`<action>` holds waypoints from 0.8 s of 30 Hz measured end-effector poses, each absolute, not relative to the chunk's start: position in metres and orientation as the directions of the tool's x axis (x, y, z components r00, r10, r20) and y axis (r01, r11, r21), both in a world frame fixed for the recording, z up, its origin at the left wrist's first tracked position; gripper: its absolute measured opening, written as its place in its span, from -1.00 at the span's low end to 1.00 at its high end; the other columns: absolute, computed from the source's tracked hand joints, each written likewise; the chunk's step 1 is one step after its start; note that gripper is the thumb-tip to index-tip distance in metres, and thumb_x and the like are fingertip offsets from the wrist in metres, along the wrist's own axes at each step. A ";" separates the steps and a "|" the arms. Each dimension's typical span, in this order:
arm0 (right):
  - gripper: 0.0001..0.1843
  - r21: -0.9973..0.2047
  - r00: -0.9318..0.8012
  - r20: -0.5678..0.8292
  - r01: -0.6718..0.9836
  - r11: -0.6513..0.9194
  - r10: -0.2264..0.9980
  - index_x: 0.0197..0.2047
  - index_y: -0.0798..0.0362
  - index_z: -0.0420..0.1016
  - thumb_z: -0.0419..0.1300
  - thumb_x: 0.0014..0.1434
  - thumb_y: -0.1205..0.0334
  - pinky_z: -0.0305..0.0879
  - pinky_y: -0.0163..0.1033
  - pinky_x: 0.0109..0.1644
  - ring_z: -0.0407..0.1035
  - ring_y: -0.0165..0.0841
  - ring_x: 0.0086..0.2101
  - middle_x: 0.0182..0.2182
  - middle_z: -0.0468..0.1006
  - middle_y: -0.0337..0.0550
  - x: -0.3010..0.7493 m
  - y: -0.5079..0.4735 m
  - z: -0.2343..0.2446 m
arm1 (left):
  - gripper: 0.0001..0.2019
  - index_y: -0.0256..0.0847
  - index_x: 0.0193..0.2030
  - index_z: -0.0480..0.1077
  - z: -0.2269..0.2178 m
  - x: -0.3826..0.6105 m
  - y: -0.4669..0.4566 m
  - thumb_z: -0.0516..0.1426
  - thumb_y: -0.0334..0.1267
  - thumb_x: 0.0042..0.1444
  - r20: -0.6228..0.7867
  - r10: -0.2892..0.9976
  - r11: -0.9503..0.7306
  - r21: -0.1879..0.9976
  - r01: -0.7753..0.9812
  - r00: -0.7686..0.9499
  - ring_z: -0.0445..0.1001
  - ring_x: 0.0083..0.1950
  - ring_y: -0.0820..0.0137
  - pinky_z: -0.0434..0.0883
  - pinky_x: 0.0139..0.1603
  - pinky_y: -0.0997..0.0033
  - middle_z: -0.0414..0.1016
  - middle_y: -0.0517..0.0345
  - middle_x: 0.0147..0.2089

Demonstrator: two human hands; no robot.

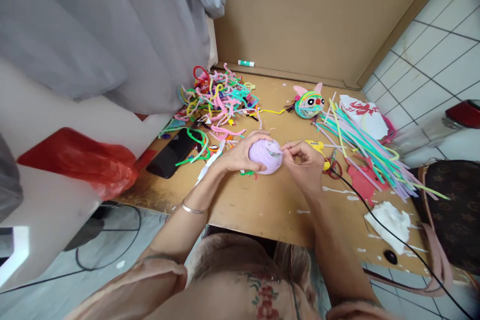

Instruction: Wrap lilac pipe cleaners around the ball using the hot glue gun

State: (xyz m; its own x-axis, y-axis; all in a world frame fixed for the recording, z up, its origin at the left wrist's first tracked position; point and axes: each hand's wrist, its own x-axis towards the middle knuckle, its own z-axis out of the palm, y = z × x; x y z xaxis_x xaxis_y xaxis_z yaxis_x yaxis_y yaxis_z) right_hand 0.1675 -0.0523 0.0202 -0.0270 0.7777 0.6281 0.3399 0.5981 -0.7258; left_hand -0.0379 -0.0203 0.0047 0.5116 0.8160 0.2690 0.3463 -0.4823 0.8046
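Note:
Wrapped round the left side of a lavender ball (264,156), my left hand (243,154) holds it just above the table. The ball is covered in coils of fuzzy pipe cleaner, and a greyish, shiny patch shows uncovered at its upper right. At the ball's right side my right hand (303,160) is closed in a pinch on what looks like the end of the lavender pipe cleaner (284,153); the fingers partly hide it. Just beyond my right hand lie a yellow glue gun (325,163) with a black cord and red-handled scissors (336,169).
A tangled heap of pipe cleaners (221,100) lies at the back left, with a black phone (174,152) in front. A decorated ball with pink ears (309,105) stands at the back. Straight pipe cleaners (369,145), white tissue (389,224) and a brown bag (450,215) are at right.

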 end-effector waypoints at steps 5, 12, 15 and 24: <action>-0.82 -0.751 -0.054 0.591 0.329 0.573 0.805 -0.49 -0.01 0.28 0.19 0.08 0.35 0.38 -0.28 -0.31 0.48 -0.39 -0.38 -0.44 0.60 -0.23 0.176 -0.051 0.020 | -0.26 -0.11 0.17 0.34 0.007 -0.038 -0.021 0.36 -0.15 -0.25 0.260 0.817 -0.478 0.805 0.351 0.515 0.21 0.40 -0.06 0.09 0.44 -0.17 0.23 -0.07 0.35; -0.78 -0.658 -0.238 0.609 0.381 0.649 0.757 -0.30 -0.01 0.58 0.11 0.14 0.40 0.41 -0.25 -0.27 0.47 -0.39 -0.36 -0.36 0.59 -0.21 0.183 -0.050 0.021 | -0.27 -0.08 0.18 0.33 0.005 -0.039 -0.021 0.36 -0.14 -0.23 0.266 0.813 -0.483 0.805 0.345 0.518 0.21 0.41 -0.04 0.10 0.45 -0.14 0.23 -0.05 0.36; -0.67 -0.601 -0.280 0.650 0.381 0.703 0.707 -0.29 -0.04 0.62 0.05 0.13 0.45 0.41 -0.24 -0.25 0.48 -0.38 -0.30 -0.30 0.59 -0.18 0.182 -0.052 0.024 | -0.27 -0.08 0.18 0.33 0.005 -0.039 -0.021 0.36 -0.13 -0.22 0.270 0.811 -0.482 0.810 0.333 0.519 0.20 0.42 -0.04 0.10 0.45 -0.14 0.23 -0.06 0.36; -0.73 -0.566 -0.308 0.652 0.409 0.716 0.692 -0.22 -0.02 0.62 0.11 0.17 0.44 0.39 -0.28 -0.30 0.44 -0.40 -0.34 -0.30 0.55 -0.17 0.181 -0.053 0.023 | -0.27 -0.11 0.18 0.32 0.005 -0.039 -0.021 0.35 -0.15 -0.22 0.272 0.808 -0.483 0.813 0.324 0.523 0.21 0.41 -0.02 0.10 0.45 -0.11 0.23 -0.07 0.34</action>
State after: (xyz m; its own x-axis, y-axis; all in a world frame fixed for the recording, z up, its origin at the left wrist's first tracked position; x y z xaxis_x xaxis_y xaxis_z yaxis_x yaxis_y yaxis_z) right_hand 0.1807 -0.0527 0.0226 -0.3082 0.6924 0.6523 0.4093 0.7155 -0.5661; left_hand -0.0393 -0.0207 0.0051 0.5230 0.8078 0.2719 0.3238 -0.4834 0.8133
